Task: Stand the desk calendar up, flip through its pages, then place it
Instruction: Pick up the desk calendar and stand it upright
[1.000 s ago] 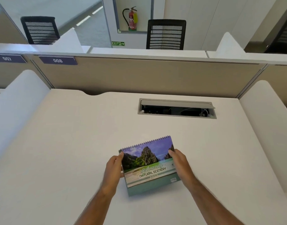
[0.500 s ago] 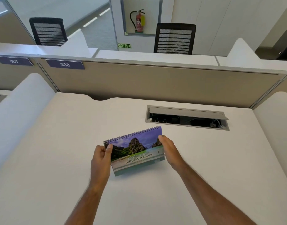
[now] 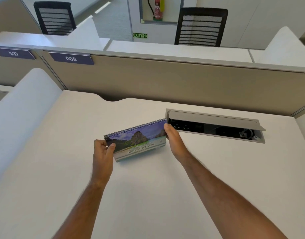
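The desk calendar (image 3: pixel 138 141) has a spiral binding along its top and a cover with cliffs, sea and the words "Natural Scenery". It is tilted up, its lower edge near the white desk (image 3: pixel 148 195) in the middle of the view. My left hand (image 3: pixel 103 152) pinches its left edge, thumb on the cover. My right hand (image 3: pixel 175 142) holds its right edge, fingers behind the cover. The back of the calendar is hidden.
An open grey cable box (image 3: pixel 215 125) is sunk into the desk just right of the calendar. A beige partition (image 3: pixel 165 80) with a "008" label (image 3: pixel 71 58) closes the far side. White side dividers (image 3: pixel 22 107) flank the desk. Black chairs (image 3: pixel 200 26) stand beyond.
Both hands have carried the calendar away from me towards the cable box and tipped it more upright. The camera has moved closer.
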Available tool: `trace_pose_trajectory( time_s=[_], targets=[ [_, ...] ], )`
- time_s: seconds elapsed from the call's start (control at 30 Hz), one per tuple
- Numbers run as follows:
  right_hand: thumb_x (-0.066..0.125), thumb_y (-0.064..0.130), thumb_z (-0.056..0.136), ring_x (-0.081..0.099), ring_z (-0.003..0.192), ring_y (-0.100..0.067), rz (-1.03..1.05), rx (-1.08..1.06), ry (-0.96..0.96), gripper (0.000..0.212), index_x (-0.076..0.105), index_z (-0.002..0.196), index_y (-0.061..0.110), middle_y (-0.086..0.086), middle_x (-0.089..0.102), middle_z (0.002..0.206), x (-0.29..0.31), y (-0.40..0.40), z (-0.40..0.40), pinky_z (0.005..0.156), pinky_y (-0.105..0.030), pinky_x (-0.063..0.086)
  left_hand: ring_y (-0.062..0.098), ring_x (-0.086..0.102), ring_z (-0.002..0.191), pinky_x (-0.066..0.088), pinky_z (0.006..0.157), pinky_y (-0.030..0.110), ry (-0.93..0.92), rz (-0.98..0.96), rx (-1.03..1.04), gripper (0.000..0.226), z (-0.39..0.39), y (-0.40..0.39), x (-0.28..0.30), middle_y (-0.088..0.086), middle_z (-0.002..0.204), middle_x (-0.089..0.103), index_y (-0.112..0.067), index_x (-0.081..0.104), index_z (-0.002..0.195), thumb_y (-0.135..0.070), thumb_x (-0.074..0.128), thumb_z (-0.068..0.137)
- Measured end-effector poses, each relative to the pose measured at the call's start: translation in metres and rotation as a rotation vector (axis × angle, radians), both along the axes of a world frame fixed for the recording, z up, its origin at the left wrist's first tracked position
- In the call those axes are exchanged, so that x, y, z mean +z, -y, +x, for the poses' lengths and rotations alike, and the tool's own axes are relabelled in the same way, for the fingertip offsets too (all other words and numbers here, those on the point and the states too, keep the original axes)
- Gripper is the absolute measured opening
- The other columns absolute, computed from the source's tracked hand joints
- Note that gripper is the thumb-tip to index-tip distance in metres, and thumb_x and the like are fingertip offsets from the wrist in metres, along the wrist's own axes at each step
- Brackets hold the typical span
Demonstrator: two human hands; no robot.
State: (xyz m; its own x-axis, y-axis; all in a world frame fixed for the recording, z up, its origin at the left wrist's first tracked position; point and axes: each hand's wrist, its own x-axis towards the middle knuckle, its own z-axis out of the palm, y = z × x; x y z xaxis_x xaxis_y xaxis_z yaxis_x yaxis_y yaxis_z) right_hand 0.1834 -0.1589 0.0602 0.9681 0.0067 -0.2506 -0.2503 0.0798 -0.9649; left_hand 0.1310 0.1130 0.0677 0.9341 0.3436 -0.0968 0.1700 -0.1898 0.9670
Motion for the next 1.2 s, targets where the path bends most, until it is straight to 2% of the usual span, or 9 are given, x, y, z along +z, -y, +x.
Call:
trace_pose_trajectory(
  time_s=[0.23, 0.33, 0.4, 0.5, 0.6, 0.73, 1.0, 1.1, 1.2],
  targets=[
    [0.045, 0.045, 0.109, 0.061, 0.134, -0.025, -0.002, 0.016, -0.024, 0.042, 0.070, 0.128, 0.017, -0.007, 0.071, 0.137, -0.012, -0.004, 0.019, 0.120, -0.042, 0.042, 0.010, 0.051, 0.085, 0.043, 0.085, 0.036, 0.002, -0.055, -0.045, 0.036, 0.017, -0.002, -0.014, -0.001, 0.098, 0.050, -0.010, 0.045, 0.120, -0.030, 0.061, 0.095],
    [0.042, 0.040, 0.113, 0.065, 0.127, -0.013, -0.006, 0.031, -0.055, 0.038, 0.070, 0.128, 0.020, 0.001, 0.074, 0.132, -0.015, -0.005, 0.016, 0.108, -0.029, 0.045, -0.003, 0.064, 0.096, 0.047, 0.092, 0.025, -0.025, -0.072, -0.074, 0.036, 0.013, 0.001, -0.021, -0.002, 0.112, 0.060, -0.010, 0.043, 0.131, -0.019, 0.063, 0.102],
    [0.044, 0.041, 0.112, 0.065, 0.118, 0.001, -0.012, 0.017, -0.076, 0.032, 0.069, 0.125, 0.026, 0.013, 0.073, 0.126, -0.018, -0.005, 0.014, 0.101, -0.021, 0.043, 0.002, 0.067, 0.117, 0.049, 0.098, 0.021, -0.036, -0.086, -0.104, 0.035, 0.009, 0.004, -0.023, -0.001, 0.128, 0.064, -0.013, 0.039, 0.135, -0.005, 0.058, 0.107],
    [0.044, 0.041, 0.113, 0.064, 0.113, 0.013, -0.006, 0.028, -0.086, 0.029, 0.068, 0.125, 0.032, 0.022, 0.072, 0.123, -0.020, -0.004, 0.014, 0.094, -0.010, 0.042, 0.012, 0.060, 0.138, 0.046, 0.111, 0.033, -0.032, -0.089, -0.145, 0.046, 0.001, 0.004, -0.030, -0.005, 0.150, 0.056, -0.019, 0.037, 0.145, -0.008, 0.059, 0.106],
    [0.041, 0.040, 0.114, 0.063, 0.106, 0.020, 0.007, 0.035, -0.110, 0.028, 0.068, 0.119, 0.033, 0.023, 0.070, 0.119, -0.018, -0.003, 0.013, 0.089, -0.004, 0.042, 0.007, 0.052, 0.146, 0.039, 0.122, 0.041, -0.073, -0.059, -0.149, 0.060, -0.007, 0.007, -0.037, -0.014, 0.160, 0.047, -0.026, 0.031, 0.156, -0.008, 0.060, 0.107],
    [0.039, 0.045, 0.113, 0.066, 0.120, 0.001, -0.010, 0.034, -0.113, 0.036, 0.069, 0.127, 0.030, 0.013, 0.074, 0.127, -0.018, -0.006, 0.013, 0.100, -0.016, 0.046, 0.003, 0.030, 0.157, 0.027, 0.130, 0.041, -0.154, -0.031, -0.131, 0.082, -0.017, 0.016, -0.045, -0.018, 0.173, 0.028, -0.034, 0.016, 0.170, -0.004, 0.059, 0.108],
    [0.036, 0.044, 0.114, 0.067, 0.112, 0.007, -0.024, 0.042, -0.124, 0.036, 0.068, 0.127, 0.032, 0.013, 0.074, 0.126, -0.015, -0.005, 0.015, 0.092, -0.008, 0.047, -0.004, 0.026, 0.155, 0.020, 0.123, 0.024, -0.206, 0.054, -0.138, 0.073, -0.031, 0.028, -0.051, -0.023, 0.175, 0.020, -0.037, 0.010, 0.173, -0.014, 0.045, 0.113],
    [0.036, 0.049, 0.113, 0.067, 0.117, -0.001, -0.047, 0.044, -0.120, 0.042, 0.067, 0.133, 0.028, 0.005, 0.074, 0.132, -0.018, -0.004, 0.016, 0.100, -0.020, 0.046, 0.002, 0.035, 0.154, 0.027, 0.127, 0.033, -0.203, -0.014, -0.049, 0.067, -0.034, 0.032, -0.049, -0.017, 0.172, 0.033, -0.033, 0.023, 0.172, -0.018, 0.049, 0.112],
    [0.036, 0.052, 0.112, 0.065, 0.120, -0.004, -0.064, 0.052, -0.118, 0.044, 0.068, 0.133, 0.029, 0.005, 0.073, 0.132, -0.020, -0.004, 0.016, 0.106, -0.026, 0.044, 0.014, 0.059, 0.136, 0.047, 0.112, 0.036, -0.206, -0.054, 0.156, 0.045, -0.035, 0.034, -0.040, -0.005, 0.150, 0.061, -0.026, 0.055, 0.153, -0.028, 0.063, 0.108]
  ],
)
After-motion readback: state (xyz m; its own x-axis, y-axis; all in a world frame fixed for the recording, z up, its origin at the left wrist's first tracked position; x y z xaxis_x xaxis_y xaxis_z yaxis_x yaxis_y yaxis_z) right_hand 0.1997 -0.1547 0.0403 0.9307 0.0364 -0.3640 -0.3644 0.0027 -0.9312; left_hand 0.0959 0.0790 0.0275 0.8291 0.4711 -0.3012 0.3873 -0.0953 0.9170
